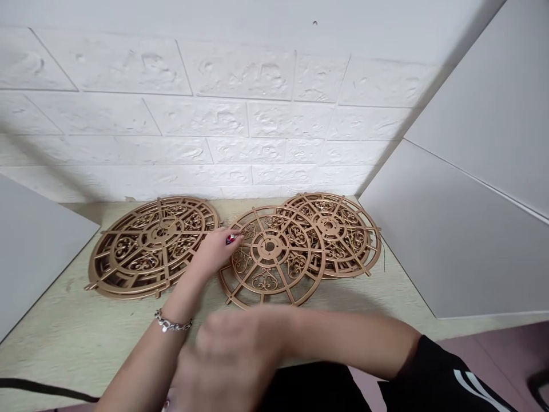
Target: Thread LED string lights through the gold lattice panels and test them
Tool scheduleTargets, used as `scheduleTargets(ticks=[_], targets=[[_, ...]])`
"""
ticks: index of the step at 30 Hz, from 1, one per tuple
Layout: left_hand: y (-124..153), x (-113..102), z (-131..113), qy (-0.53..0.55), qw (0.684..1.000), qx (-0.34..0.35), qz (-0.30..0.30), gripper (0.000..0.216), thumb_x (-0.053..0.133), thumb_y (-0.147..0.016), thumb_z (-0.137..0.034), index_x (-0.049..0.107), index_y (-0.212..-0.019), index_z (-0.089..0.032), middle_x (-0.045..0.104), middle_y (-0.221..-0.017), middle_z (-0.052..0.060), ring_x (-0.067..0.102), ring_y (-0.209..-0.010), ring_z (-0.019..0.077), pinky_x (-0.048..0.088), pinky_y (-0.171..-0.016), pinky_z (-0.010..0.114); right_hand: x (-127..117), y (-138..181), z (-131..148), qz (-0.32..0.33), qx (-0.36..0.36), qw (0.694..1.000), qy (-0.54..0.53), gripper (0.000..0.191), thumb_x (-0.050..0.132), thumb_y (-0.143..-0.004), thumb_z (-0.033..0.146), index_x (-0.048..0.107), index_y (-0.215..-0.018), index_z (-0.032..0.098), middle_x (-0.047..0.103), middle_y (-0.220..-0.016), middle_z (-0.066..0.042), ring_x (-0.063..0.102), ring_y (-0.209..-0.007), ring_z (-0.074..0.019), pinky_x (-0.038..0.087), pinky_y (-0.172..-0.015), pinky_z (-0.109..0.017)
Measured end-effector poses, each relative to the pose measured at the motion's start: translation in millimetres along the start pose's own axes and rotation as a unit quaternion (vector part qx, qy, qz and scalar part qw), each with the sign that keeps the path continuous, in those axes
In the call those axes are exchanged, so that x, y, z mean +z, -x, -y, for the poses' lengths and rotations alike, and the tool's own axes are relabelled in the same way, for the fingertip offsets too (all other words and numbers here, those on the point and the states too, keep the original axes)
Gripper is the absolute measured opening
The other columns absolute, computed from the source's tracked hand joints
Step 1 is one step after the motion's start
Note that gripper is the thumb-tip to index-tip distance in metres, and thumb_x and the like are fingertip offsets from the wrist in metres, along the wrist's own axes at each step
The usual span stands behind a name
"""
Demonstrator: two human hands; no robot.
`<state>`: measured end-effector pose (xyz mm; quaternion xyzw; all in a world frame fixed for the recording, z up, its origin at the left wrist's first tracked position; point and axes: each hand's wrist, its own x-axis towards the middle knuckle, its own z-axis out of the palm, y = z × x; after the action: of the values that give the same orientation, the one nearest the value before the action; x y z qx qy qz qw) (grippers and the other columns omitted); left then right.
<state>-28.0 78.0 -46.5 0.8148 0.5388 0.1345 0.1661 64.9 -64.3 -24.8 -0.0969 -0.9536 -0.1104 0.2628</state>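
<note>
Three round wooden fretwork discs lie on a pale table. The left disc point(152, 246) is the thickest. The middle disc point(274, 254) leans over the edge of the right disc point(338, 232). My left hand point(214, 250), with a chain bracelet on the wrist and red nails, reaches between the left and middle discs. Its fingers are closed together on the middle disc's left rim. My right hand point(231, 357) crosses low in front toward the left, smeared by motion. Its fingers cannot be made out and nothing shows in it.
A white brick-pattern wall point(240, 114) backs the table point(77, 337). Grey panels stand at the left point(30, 252) and right point(450, 240). A black cable point(38, 389) runs along the near left edge. Thin wire trails from the right disc.
</note>
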Motion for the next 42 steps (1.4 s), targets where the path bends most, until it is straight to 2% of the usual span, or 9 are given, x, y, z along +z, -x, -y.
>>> scheduleTargets(ticks=[2, 4, 8, 11, 15, 24, 29, 36, 42], targets=[[0.8, 3.7, -2.3, -0.007, 1.000, 0.014, 0.008, 0.035, 0.045, -0.081, -0.032, 0.066, -0.102, -0.013, 0.063, -0.099, 0.012, 0.059, -0.091, 0.0247, 0.043, -0.079, 0.030, -1.3, 16.2, -49.4, 0.025, 0.140, 0.990, -0.001, 0.021, 0.043, -0.085, 0.028, 0.062, -0.077, 0.021, 0.061, -0.080, -0.003, 0.053, -0.073, -0.0137, 0.045, -0.072, -0.030], [1.5, 6.9, -3.1, -0.009, 1.000, 0.025, 0.014, 0.032, 0.046, -0.080, -0.027, 0.066, -0.101, -0.013, 0.063, -0.097, 0.012, 0.059, -0.089, 0.0243, 0.044, -0.077, 0.030, -1.8, 30.7, -86.7, 0.065, 0.382, 0.921, 0.031, 0.023, 0.040, -0.088, 0.023, 0.062, -0.085, 0.017, 0.060, -0.088, -0.008, 0.053, -0.084, -0.0162, 0.041, -0.083, -0.035], [0.4, 12.5, -0.6, -0.012, 1.000, -0.005, 0.018, 0.030, 0.051, -0.075, -0.038, 0.067, -0.090, -0.017, 0.066, -0.089, 0.010, 0.059, -0.083, 0.0247, 0.043, -0.071, 0.030, 3.7, 49.9, -122.0, 0.143, 0.529, 0.835, 0.043, 0.025, 0.052, -0.082, 0.032, 0.065, -0.088, 0.010, 0.056, -0.096, -0.014, 0.051, -0.096, -0.0259, 0.036, -0.086, -0.044], [-0.9, 14.4, 1.2, -0.014, 0.999, -0.017, 0.040, 0.025, 0.048, -0.076, -0.037, 0.065, -0.081, -0.019, 0.066, -0.081, 0.008, 0.059, -0.076, 0.0231, 0.041, -0.065, 0.028, 10.6, 55.6, -129.1, 0.179, 0.546, 0.818, 0.024, 0.021, 0.056, -0.081, 0.031, 0.068, -0.084, 0.015, 0.057, -0.095, -0.010, 0.050, -0.097, -0.0249, 0.033, -0.089, -0.042], [0.3, 11.7, -0.2, -0.008, 0.999, -0.010, 0.032, 0.024, 0.046, -0.077, -0.035, 0.065, -0.080, -0.020, 0.067, -0.080, 0.007, 0.059, -0.075, 0.0223, 0.039, -0.063, 0.027, 12.8, 57.8, -132.7, 0.130, 0.562, 0.816, -0.036, 0.020, 0.051, -0.082, 0.022, 0.069, -0.075, 0.021, 0.060, -0.087, -0.005, 0.054, -0.089, -0.0187, 0.031, -0.091, -0.040], [2.8, -1.6, -9.2, 0.151, 0.985, -0.074, -0.025, 0.033, 0.054, -0.072, -0.047, 0.066, -0.074, -0.016, 0.066, -0.065, 0.004, 0.057, -0.062, 0.0178, 0.040, -0.058, 0.025, 1.3, 57.4, -135.6, -0.176, 0.603, 0.703, -0.332, 0.020, 0.058, -0.075, 0.032, 0.066, -0.081, 0.015, 0.066, -0.079, -0.003, 0.059, -0.074, -0.0143, 0.044, -0.069, -0.027], [8.6, -4.7, -14.9, 0.361, 0.930, -0.071, -0.015, 0.038, 0.062, -0.065, -0.048, 0.063, -0.082, -0.014, 0.056, -0.052, -0.002, 0.039, -0.037, 0.0078, 0.031, -0.039, 0.021, 1.0, 51.7, -132.2, -0.231, 0.552, 0.667, -0.443, 0.020, 0.060, -0.073, 0.031, 0.066, -0.078, 0.013, 0.064, -0.070, -0.002, 0.058, -0.066, -0.0114, 0.046, -0.068, -0.025], [14.3, -8.3, -16.1, 0.572, 0.817, -0.044, -0.055, 0.041, 0.066, -0.064, -0.040, 0.060, -0.095, -0.014, 0.038, -0.036, -0.009, 0.031, -0.032, 0.0061, 0.024, -0.031, 0.017, -13.1, 40.0, -121.2, -0.247, 0.530, 0.657, -0.475, 0.023, 0.061, -0.073, 0.036, 0.065, -0.082, 0.015, 0.060, -0.068, 0.000, 0.053, -0.058, -0.0084, 0.044, -0.059, -0.022], [14.1, -6.2, -14.5, 0.586, 0.808, -0.036, -0.053, 0.034, 0.069, -0.063, -0.039, 0.058, -0.084, -0.015, 0.040, -0.036, -0.008, 0.032, -0.031, 0.0059, 0.021, -0.028, 0.016, -23.1, 31.1, -111.2, -0.234, 0.511, 0.672, -0.483, 0.014, 0.059, -0.075, 0.029, 0.062, -0.077, 0.016, 0.057, -0.065, 0.002, 0.051, -0.061, -0.0072, 0.042, -0.060, -0.020]])
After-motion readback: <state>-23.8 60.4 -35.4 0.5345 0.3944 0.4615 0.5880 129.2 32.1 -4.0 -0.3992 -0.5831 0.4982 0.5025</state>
